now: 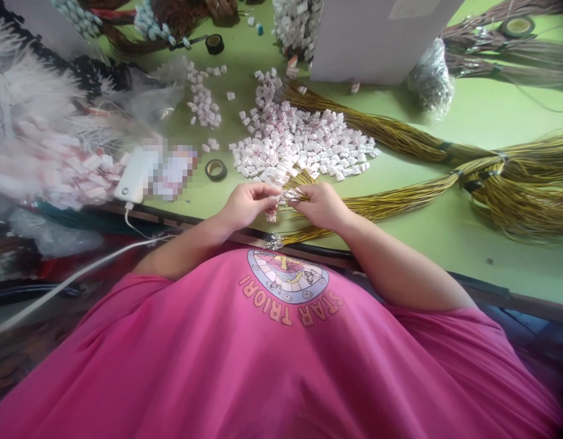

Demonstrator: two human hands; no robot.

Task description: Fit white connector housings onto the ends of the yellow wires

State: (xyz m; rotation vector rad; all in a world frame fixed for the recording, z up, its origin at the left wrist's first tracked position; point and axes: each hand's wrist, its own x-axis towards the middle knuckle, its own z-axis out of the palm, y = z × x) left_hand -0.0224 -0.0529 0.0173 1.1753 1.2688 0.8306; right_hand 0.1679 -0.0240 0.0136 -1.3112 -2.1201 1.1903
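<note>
My right hand (325, 207) is closed round the end of a bundle of thin yellow-and-black wires (391, 206), whose silvery crimped tips stick out towards my left. Facing it, my left hand (249, 206) has thumb and forefinger pinched together right by those tips. A small white plastic connector (271, 216) with pinkish marks shows just under the left fingers, and they partly cover what they grip. Beneath both hands, another group of wire ends (276, 242) lies along the table's edge. Just beyond my hands spreads a pile of white connectors (300, 140).
A roll of black tape (215, 169) lies left of the pile. Further left are a white power bank (138, 174) with a cable and bagged connectors (57, 164). A grey-white box (377, 42) stands behind. Another person's hand (222, 7) shows at the top.
</note>
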